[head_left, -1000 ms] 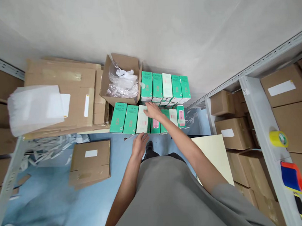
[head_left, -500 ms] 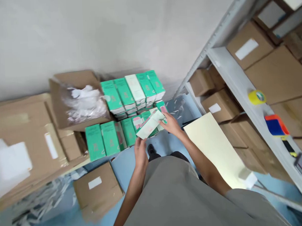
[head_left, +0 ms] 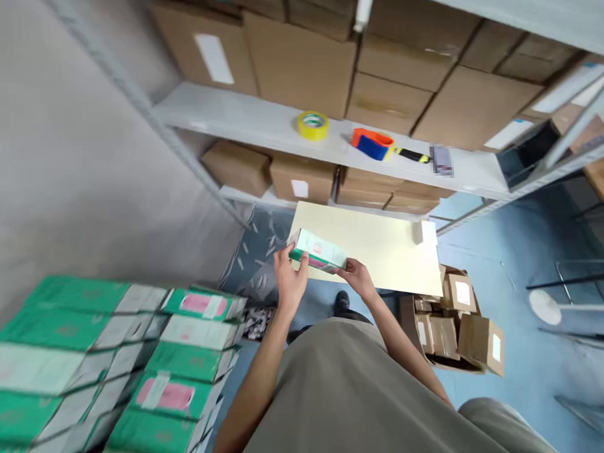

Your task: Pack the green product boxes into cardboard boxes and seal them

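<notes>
Holding a white-and-green carton (head_left: 317,249) above the near left edge of the cream bench (head_left: 372,237), I have the left hand's (head_left: 290,284) fingers gripping its left end and the right hand's (head_left: 359,277) fingers gripping its right end. I judge the work partway: this carton is in hand and not yet set down, while many green and white cartons (head_left: 188,362) stand in rows at near left; how many are due, I cannot tell. Room to move runs right along the bench top to a small pale box (head_left: 426,233) at its right end. A metal shelf (head_left: 262,118) bounds the far side; an open cardboard box (head_left: 410,318) crowds the near right corner.
</notes>
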The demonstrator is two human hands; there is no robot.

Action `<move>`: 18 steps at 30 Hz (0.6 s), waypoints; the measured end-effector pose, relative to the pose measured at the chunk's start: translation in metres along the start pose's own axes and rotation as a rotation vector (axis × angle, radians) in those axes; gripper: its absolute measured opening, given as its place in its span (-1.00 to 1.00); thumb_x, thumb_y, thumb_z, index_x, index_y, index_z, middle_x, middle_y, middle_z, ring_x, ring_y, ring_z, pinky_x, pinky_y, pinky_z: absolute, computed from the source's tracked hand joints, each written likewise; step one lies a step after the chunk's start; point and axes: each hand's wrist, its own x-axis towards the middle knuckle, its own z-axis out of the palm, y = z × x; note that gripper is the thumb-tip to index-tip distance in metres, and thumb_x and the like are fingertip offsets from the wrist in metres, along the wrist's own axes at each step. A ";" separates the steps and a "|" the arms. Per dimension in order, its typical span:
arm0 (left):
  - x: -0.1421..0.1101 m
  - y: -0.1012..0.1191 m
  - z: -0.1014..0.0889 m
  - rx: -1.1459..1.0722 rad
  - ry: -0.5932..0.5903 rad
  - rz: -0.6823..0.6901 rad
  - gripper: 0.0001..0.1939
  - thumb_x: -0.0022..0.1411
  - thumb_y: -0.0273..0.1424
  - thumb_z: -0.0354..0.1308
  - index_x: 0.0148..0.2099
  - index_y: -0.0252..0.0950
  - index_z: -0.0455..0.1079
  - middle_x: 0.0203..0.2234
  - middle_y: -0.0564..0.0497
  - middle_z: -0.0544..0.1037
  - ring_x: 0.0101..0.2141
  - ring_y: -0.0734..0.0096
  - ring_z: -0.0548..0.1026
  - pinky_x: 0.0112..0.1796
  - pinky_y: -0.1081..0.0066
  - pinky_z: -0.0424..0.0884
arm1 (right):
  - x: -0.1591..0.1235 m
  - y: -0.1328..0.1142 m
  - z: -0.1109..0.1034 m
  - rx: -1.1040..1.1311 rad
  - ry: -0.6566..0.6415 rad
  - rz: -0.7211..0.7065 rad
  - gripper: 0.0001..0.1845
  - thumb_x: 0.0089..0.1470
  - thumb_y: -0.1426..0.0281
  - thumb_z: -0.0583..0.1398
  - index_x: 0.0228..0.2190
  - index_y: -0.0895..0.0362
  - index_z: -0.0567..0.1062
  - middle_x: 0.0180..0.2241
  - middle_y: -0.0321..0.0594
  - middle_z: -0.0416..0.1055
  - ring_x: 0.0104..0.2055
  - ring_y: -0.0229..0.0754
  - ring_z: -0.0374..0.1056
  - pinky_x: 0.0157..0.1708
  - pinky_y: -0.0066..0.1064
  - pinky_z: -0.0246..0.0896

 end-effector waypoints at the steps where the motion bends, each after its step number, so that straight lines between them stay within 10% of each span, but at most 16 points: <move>1: 0.006 0.008 0.023 0.006 -0.049 0.034 -0.67 0.42 -0.26 0.36 0.18 -0.17 0.56 0.14 -0.22 0.52 0.21 -0.03 0.54 0.32 0.05 0.46 | 0.003 0.006 -0.017 0.047 0.054 0.035 -0.15 -0.05 -0.07 0.54 0.13 0.14 0.57 -0.16 -0.10 0.72 -0.09 0.04 0.70 -0.06 -0.19 0.61; 5: 0.017 0.032 0.113 0.048 -0.198 0.122 -0.71 0.39 -0.37 0.33 0.14 -0.15 0.56 0.07 -0.20 0.55 0.20 -0.06 0.53 0.28 0.01 0.49 | 0.017 0.030 -0.087 0.098 0.197 0.137 0.30 -0.16 0.08 0.61 0.48 0.20 0.29 -0.22 -0.22 0.68 -0.11 0.03 0.68 -0.09 -0.21 0.58; 10: 0.020 0.055 0.199 0.077 -0.356 0.158 -0.70 0.36 -0.41 0.31 0.11 -0.12 0.59 0.07 -0.17 0.58 0.17 -0.07 0.55 0.28 -0.01 0.48 | 0.026 0.047 -0.163 0.038 0.245 0.212 0.12 -0.14 0.26 0.59 0.42 0.15 0.41 -0.35 -0.41 0.56 -0.22 -0.06 0.62 -0.18 -0.31 0.50; 18: 0.038 0.076 0.258 0.131 -0.440 0.190 -0.70 0.39 -0.32 0.28 0.12 -0.14 0.65 0.06 -0.19 0.62 0.11 -0.06 0.59 0.18 0.03 0.54 | 0.038 0.043 -0.211 -0.026 0.221 0.222 -0.14 -0.15 0.18 0.59 0.16 0.03 0.48 -0.38 -0.46 0.51 -0.29 -0.11 0.56 -0.29 -0.38 0.37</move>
